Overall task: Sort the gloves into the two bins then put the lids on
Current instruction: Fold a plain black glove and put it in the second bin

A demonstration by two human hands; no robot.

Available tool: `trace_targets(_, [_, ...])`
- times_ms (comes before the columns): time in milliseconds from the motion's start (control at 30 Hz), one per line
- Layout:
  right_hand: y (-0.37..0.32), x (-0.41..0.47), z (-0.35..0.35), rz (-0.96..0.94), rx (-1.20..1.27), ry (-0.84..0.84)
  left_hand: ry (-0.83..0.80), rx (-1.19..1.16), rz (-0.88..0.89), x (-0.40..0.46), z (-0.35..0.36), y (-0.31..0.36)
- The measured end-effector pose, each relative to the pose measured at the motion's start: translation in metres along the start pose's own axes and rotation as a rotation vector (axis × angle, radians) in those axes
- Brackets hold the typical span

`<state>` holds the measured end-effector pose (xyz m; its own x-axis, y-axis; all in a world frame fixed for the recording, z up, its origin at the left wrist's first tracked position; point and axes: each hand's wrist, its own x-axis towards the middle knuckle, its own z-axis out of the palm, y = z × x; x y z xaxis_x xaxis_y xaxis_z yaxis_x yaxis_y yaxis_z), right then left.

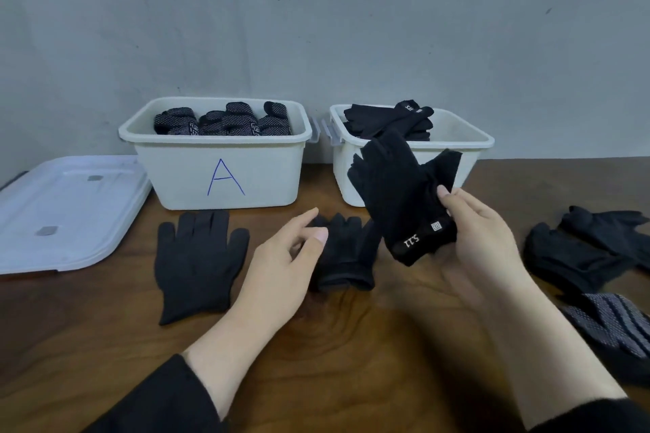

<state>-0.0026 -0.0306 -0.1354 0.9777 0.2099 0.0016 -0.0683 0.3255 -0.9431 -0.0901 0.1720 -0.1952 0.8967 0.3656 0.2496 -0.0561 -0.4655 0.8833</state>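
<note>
I see my left hand [281, 264] reaching forward low, fingers relaxed and loosely spread, thumb out, gripping nothing; my right hand [482, 242] raised higher, palm inward, thumb and fingers pinching dark fabric; both forearms come from dark sleeves [158, 401].

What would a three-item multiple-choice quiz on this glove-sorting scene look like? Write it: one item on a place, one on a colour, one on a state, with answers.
1. Where do the white lids lie?
A. on the table left of bin A
B. on bin A
C. behind the right bin

2. What colour is the letter on bin A?
A. red
B. blue
C. green

3. What is the right hand doing?
A. resting flat on the table
B. pressing a lid
C. holding a black glove by its cuff

Answers:
1 A: the lids rest on the table beside the bin.
2 B: the A is drawn in blue.
3 C: its fingers grip the held glove in front of the right bin.
</note>
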Motion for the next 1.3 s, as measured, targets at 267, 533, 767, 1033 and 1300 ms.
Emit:
trace_targets(267, [0.039,-0.003,0.030,0.167,0.095,-0.227,0.000,-0.422,-0.066,0.006,0.000,0.001])
trace_targets(533, [0.047,0.016,0.021,0.028,-0.253,-0.172,0.126,-0.401,-0.085,0.026,0.008,-0.010])
trace_targets(767, [0.068,0.037,0.004,-0.121,-1.022,-0.096,0.118,0.069,-0.020,0.023,0.007,-0.015])
trace_targets(1033, [0.058,0.037,-0.004,-0.063,-1.129,-0.038,0.038,0.419,-0.009,0.018,0.005,-0.016])
trace_targets(1300, [0.063,0.032,0.003,-0.049,-0.968,-0.189,-0.143,0.621,-0.029,0.018,0.008,-0.014])
